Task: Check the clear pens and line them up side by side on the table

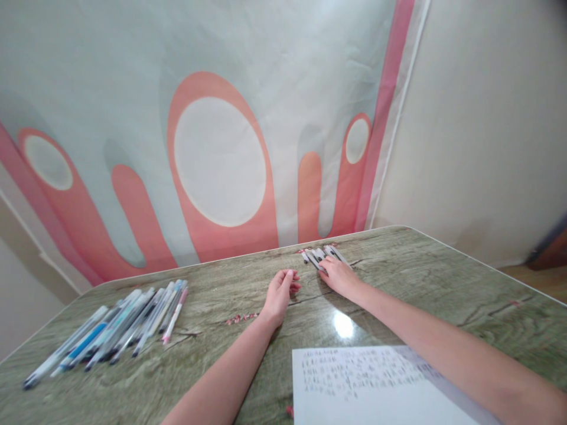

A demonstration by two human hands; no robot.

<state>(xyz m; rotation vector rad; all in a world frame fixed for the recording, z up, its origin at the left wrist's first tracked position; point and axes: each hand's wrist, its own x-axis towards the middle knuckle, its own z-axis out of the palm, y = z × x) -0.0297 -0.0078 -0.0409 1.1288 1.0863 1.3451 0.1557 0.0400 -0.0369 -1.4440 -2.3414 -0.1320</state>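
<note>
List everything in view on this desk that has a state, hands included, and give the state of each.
Left hand: loosely curled, nothing visible in it.
Right hand: fingers at the far pens, grip unclear.
Far pens: lying side by side, partly hidden.
Left-side pens: lying in a slanted row, caps too blurred to judge.
Paper: flat, partly written on.

This looks like a room set up for writing, perhaps at home: a wood-patterned table (212, 366) bears pens (119, 324) at nine o'clock and a handwritten sheet (372, 395) at five, with a patterned hanging (287, 77) at twelve.
</note>
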